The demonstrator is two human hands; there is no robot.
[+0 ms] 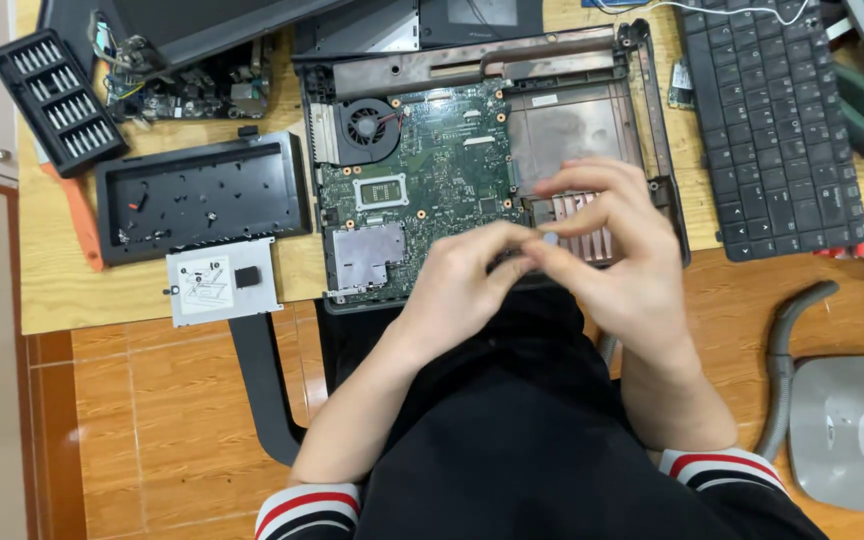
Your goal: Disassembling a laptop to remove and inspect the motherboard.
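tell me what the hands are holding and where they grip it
Both the left hand and right hand pinch a tiny pale round part between their fingertips; what it is cannot be told.

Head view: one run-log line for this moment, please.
left hand and right hand: fingertips together on small unclear item | below: opened laptop base | table

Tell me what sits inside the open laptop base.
Inside the laptop base: green motherboard, cooling fan, empty bay. Left hand and right hand cover its front edge.

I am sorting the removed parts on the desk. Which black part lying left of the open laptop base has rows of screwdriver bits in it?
The black bit holder at the desk's far left corner. Silver bits fill its slots; the larger black cover beside the laptop base holds none.
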